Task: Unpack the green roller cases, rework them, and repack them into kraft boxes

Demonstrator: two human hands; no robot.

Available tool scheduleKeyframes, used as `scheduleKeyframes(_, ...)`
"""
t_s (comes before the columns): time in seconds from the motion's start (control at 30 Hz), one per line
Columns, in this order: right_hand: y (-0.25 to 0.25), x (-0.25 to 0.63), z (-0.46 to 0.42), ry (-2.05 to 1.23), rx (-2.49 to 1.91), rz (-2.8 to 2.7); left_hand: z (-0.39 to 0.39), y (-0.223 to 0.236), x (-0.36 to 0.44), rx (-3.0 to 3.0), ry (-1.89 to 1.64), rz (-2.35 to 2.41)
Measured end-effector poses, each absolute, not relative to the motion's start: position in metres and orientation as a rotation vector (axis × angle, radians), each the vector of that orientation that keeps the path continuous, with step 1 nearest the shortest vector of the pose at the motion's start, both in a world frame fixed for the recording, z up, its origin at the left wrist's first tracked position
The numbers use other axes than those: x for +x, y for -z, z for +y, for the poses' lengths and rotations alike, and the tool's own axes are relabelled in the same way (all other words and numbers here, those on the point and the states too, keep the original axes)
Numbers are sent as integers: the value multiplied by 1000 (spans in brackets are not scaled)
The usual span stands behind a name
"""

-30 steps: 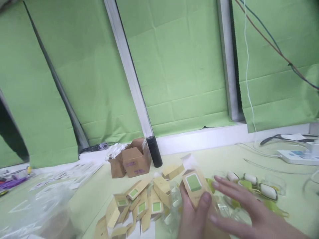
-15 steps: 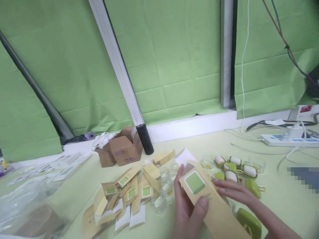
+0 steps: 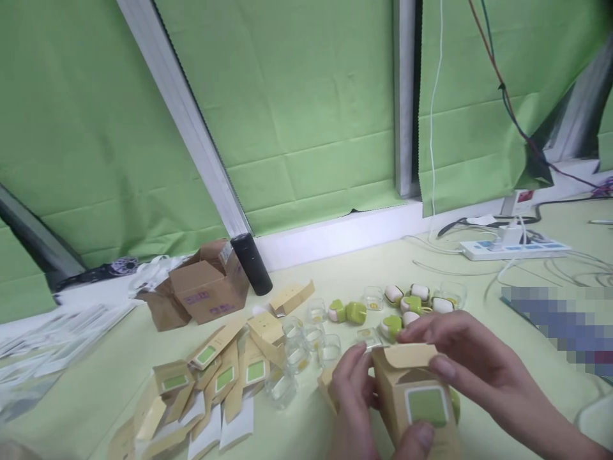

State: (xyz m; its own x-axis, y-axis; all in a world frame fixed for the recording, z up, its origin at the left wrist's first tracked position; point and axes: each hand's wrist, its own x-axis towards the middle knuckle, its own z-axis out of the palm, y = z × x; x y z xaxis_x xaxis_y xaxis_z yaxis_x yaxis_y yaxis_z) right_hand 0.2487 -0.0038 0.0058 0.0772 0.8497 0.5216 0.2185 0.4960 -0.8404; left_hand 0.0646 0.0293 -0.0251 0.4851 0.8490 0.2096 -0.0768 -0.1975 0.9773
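A tan cardboard box with a green label stands tilted in front of me, its top flap lying across the upper end. My left hand is wrapped round its left side, the thumb pressing below the label. At the box's upper right, my right hand has its thumb on the flap's edge and its fingers behind. Beyond the hands lie small green and white rounded items and several clear plastic trays. Part of a green item shows behind the box's right side.
On the left lie several opened tan boxes in a heap. Behind them stand a brown carton and a black cylinder. A white power strip with loose cables is at the back right. Flat white sheets cover the far left.
The box has turned more upright, its flapped end now facing up. My right hand has moved from its side to the top flap. The view has shifted right.
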Motion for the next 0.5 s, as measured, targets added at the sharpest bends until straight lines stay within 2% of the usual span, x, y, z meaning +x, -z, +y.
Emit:
scheduleKeyframes(0.23,-9,248,-6,-516,-1026,-1622,30,32,61,1531,-988,657)
scheduleKeyframes(0.5,-7,248,-8,-714,-1042,-1528,28,35,57,1544,-978,662)
